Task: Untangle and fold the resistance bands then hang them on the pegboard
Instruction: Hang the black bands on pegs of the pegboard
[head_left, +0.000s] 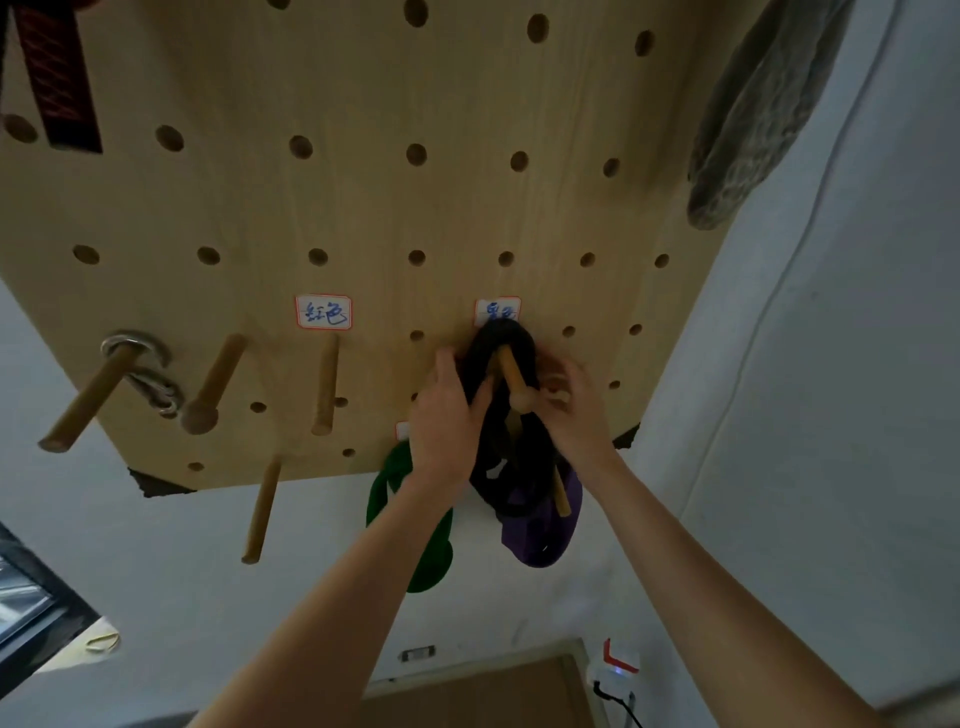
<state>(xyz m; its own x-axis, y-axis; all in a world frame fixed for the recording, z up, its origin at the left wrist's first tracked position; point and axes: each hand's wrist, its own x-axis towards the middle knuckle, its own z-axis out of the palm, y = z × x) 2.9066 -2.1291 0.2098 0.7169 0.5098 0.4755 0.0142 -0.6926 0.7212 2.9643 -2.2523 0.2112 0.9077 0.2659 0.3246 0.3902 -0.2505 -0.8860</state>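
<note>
Black band (501, 343) pinched by both raised hands.

Both forearms are bare to the frame's edge, and the hands (511, 410) wear no gloves.

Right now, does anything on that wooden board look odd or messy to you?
Slightly. The black band looped over its peg hangs bunched and twisted rather than flat, with both hands at it, left hand and right hand. It also overlaps the purple band below. The green band hangs tidily.
</note>
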